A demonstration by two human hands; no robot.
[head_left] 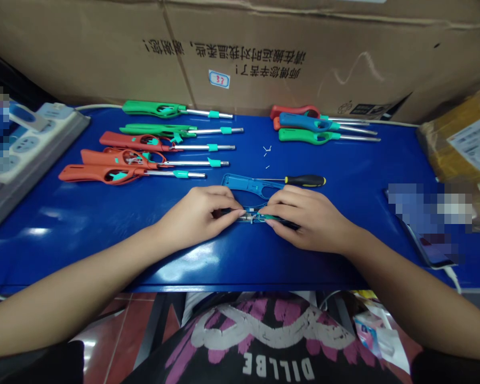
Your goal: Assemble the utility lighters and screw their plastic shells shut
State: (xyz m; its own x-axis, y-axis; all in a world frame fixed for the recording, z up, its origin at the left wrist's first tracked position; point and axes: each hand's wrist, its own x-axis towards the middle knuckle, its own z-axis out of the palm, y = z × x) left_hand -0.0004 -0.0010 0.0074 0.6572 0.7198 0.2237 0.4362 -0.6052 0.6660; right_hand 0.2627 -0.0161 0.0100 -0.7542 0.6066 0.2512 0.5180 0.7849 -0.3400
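At the middle of the table, an opened blue lighter casing [251,220] with small inner parts exposed lies between my hands. My left hand [208,213] is closed, thumb and fingertips pinching its left part. From the right, my right hand [308,216] has its fingers closed at the casing's other end; a dark piece shows under them, its kind unclear. Just beyond my fingertips rests the other blue casing half [246,184], with a trigger loop. A screwdriver [304,181] with a black and yellow handle lies behind my right hand.
Several green and red long-nosed lighters [144,141] lie at the left, with more lighters [304,121] at the back right. Small white bits [267,150] sit mid-table. A power strip [36,144], phone [420,229], cardboard box [240,53] and taped package [464,149] surround the work area.
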